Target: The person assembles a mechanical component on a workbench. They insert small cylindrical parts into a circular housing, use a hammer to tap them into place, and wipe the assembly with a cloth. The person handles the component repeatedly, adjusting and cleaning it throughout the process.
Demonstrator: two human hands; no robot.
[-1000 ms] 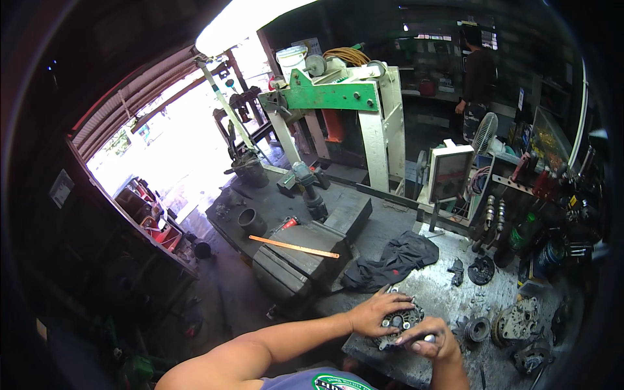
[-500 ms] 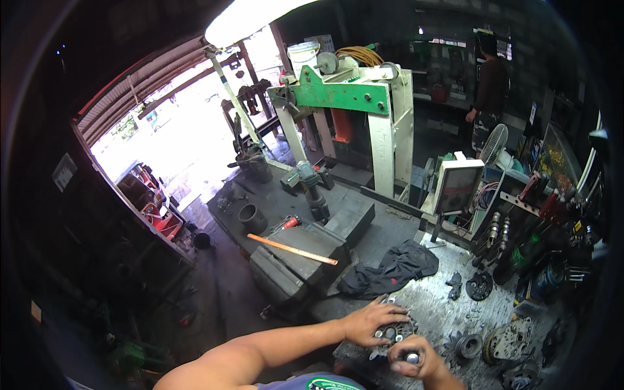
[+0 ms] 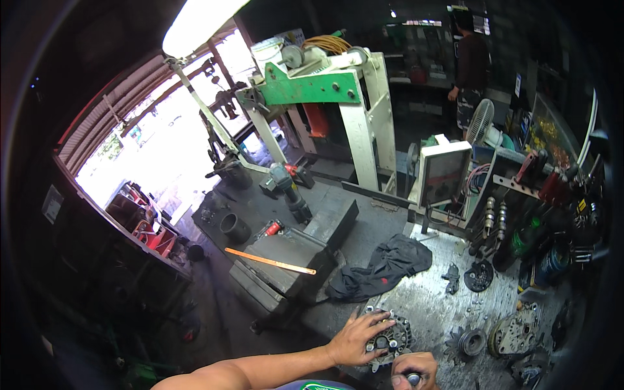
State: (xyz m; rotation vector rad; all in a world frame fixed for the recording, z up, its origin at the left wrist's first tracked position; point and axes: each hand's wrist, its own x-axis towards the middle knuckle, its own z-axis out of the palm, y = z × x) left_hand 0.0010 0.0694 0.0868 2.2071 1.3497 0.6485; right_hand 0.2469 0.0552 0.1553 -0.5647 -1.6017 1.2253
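Note:
My left hand lies with spread fingers across the top of a round metal alternator housing, which rests at the near edge of the workbench. Close by on the near right side, my right hand is closed around a tool with a round, shiny metal end; the rest of the tool is hidden in the fist. To the right stand a finned rotor with a pulley-like hub and another round alternator housing. A dark round plate and a small dark part lie farther back.
A crumpled black cloth lies beyond my hands. An orange flat strip and a power tool rest on the dark bench. Behind stands a green-and-white press frame. A fan and a person are at the back right.
The whole view has shifted, so the benches sit farther left. My right hand has drawn back toward me, leaving more of the housing visible. The left hand stays on the housing.

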